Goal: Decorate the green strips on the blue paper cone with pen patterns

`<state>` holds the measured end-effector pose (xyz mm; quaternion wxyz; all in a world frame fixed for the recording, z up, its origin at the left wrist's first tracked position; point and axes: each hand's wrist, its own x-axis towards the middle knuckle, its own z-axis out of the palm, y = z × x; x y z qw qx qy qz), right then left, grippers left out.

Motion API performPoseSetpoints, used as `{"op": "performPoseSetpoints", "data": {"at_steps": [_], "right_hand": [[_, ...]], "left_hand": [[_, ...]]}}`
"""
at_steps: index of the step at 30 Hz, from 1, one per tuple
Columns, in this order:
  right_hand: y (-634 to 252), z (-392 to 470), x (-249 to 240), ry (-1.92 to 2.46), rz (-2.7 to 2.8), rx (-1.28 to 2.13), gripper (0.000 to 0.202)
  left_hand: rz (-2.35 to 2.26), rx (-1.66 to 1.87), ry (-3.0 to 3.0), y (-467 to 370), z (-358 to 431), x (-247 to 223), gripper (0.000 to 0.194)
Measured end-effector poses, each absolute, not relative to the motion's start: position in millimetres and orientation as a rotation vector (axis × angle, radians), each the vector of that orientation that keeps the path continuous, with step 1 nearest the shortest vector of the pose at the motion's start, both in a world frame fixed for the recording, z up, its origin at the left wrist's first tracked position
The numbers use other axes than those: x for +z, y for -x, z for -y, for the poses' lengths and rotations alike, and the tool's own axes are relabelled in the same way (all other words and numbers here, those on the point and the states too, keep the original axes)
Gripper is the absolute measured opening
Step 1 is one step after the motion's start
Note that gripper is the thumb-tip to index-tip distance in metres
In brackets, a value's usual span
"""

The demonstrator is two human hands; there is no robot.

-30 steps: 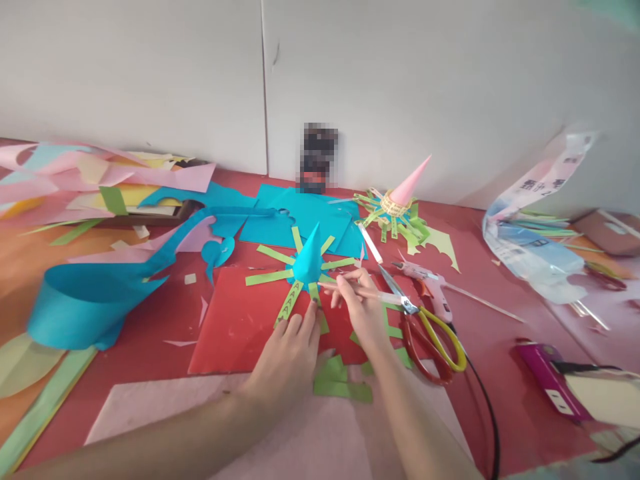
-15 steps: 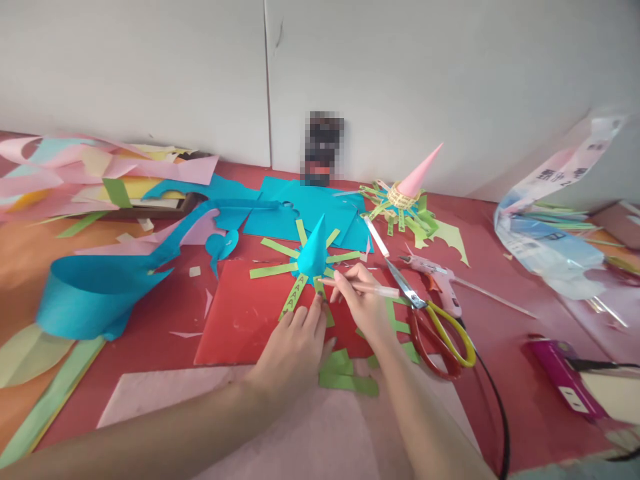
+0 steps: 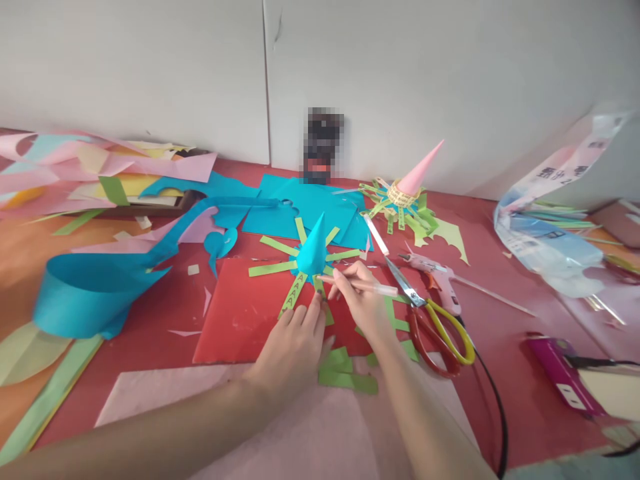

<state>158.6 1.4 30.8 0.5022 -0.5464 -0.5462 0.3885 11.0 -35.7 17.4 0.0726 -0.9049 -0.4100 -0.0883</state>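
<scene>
In the middle stands a blue paper cone [image 3: 313, 248] on a blue base, with several green paper strips [image 3: 273, 269] fanning out from it. Dark letter-like marks run down one front strip [image 3: 295, 293]. My right hand [image 3: 361, 297] grips a slim pinkish pen [image 3: 367, 287], its tip at another front strip beside the cone's base. My left hand [image 3: 296, 340] lies with fingers stretched forward, fingertips pressing on that strip just below the pen tip. Beneath the papercraft is a glossy red sheet [image 3: 227, 320]. Loose green paper pieces [image 3: 347, 381] lie between my wrists.
Scissors [image 3: 425, 310] with red and yellow handles and a pink glue gun [image 3: 435, 273] lie to the right, near a purple power strip [image 3: 565, 380]. Behind sits a pink-coned papercraft [image 3: 415, 180]. A blue paper loop [image 3: 80, 293] and paper scraps [image 3: 125, 167] fill the left.
The view has shifted very slightly. Both hands keep nearly the same place, with the pen tip still at the green strip.
</scene>
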Motion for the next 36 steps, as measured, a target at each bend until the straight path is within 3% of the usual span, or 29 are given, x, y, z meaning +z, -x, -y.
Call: {"op": "performPoseSetpoints", "data": {"at_steps": [36], "right_hand": [[-161.2,0.2,29.0,1.430,1.343,0.926,0.027]], "left_hand": [[1.146,-0.305,2.640,-10.7,40.7,16.7,0.033]]}}
